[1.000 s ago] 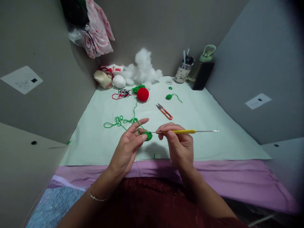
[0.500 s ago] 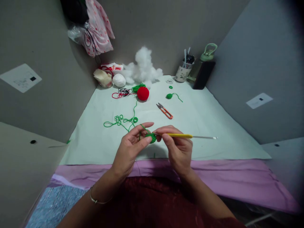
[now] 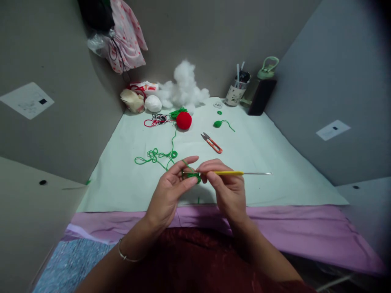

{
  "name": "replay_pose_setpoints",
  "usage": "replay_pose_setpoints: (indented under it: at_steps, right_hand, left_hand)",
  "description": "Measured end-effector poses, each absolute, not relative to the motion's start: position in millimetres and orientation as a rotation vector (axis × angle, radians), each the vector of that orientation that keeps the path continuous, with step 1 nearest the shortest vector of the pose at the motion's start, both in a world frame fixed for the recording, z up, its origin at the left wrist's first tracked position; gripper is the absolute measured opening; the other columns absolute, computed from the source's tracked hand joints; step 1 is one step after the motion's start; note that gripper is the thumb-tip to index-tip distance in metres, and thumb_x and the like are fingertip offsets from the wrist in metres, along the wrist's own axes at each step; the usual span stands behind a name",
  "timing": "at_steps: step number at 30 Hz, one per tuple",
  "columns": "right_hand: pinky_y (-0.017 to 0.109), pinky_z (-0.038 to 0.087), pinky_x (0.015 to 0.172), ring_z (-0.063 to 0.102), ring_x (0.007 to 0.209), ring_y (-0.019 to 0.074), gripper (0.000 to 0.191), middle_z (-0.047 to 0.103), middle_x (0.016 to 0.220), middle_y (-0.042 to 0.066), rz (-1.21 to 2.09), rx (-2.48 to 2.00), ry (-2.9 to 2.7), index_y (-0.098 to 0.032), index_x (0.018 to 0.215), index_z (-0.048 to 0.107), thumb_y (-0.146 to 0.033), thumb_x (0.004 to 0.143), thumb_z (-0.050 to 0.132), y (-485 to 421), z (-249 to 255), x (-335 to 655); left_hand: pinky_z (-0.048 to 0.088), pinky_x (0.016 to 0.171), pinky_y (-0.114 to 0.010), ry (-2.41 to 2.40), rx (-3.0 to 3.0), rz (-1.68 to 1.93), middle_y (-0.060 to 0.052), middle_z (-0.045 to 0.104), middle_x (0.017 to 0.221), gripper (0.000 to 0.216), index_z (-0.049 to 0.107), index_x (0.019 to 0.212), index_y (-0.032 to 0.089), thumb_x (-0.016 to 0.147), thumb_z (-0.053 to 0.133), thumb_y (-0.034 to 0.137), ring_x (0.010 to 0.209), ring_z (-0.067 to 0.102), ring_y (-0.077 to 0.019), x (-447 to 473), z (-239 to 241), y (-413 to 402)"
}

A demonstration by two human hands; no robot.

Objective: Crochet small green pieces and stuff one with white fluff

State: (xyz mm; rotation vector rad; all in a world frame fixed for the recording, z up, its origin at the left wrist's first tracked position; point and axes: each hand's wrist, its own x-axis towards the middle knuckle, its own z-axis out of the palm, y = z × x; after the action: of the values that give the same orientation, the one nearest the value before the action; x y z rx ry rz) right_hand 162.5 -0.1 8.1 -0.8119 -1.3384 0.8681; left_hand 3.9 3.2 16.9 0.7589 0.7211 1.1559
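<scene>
My right hand [image 3: 227,189] pinches the hook [image 3: 229,173], a thin metal shaft with a yellow grip lying level, tip pointing left into the small fuzzy green piece [image 3: 193,176]. My left hand [image 3: 169,191] pinches that piece (yarn [image 3: 154,156] trails loose across the pale mat [image 3: 275,162]).

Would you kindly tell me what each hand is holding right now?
Left hand: pinching the green crochet piece.
Right hand: gripping the yellow crochet hook.
</scene>
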Motion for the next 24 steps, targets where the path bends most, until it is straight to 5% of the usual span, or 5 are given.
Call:
replay_pose_setpoints:
  at_steps: [5,13,20,24]
  right_hand:
    - [0.029,0.052,0.067,0.063,0.072,0.0128,0.015,0.075,0.090,0.002,0.993,-0.829,-1.193,-0.026,0.099,0.079,-0.029,0.100,0.065,0.9,6.5,163.6]
    - [0.030,0.057,0.069,0.068,0.073,0.0136,0.020,0.076,0.091,0.003,1.058,-0.771,-1.206,-0.023,0.100,0.074,-0.029,0.105,0.056,-0.2,10.6,167.8]
    - [0.034,0.060,0.076,0.071,0.086,0.0178,0.024,0.076,0.099,0.006,0.323,-0.813,-1.792,-0.022,0.116,0.069,-0.012,0.101,0.054,-9.8,14.0,168.3]
    - [0.036,0.062,0.077,0.072,0.095,0.0218,0.035,0.076,0.106,0.009,-0.102,-0.815,-1.912,-0.025,0.125,0.071,-0.009,0.095,0.064,-9.4,5.5,166.6]
  left_hand:
    - [0.043,0.074,-0.020,0.788,0.907,1.147,-0.001,0.063,0.093,0.034,0.077,0.124,0.027,0.089,0.076,0.030,0.082,0.052,-0.0104,1.4,13.7,-0.4]
    - [0.044,0.087,-0.024,0.819,0.999,1.201,0.000,0.063,0.094,0.034,0.077,0.123,0.030,0.089,0.075,0.025,0.090,0.056,-0.0127,-4.1,11.4,0.8]
    - [0.043,0.086,-0.027,1.031,1.209,1.327,0.000,0.064,0.089,0.034,0.078,0.118,0.027,0.085,0.077,0.019,0.084,0.053,-0.0141,1.0,13.5,-2.8]
    - [0.045,0.079,-0.024,0.874,0.911,1.273,0.002,0.063,0.088,0.053,0.072,0.131,0.028,0.080,0.084,0.023,0.076,0.052,-0.0109,4.9,15.4,-2.4]
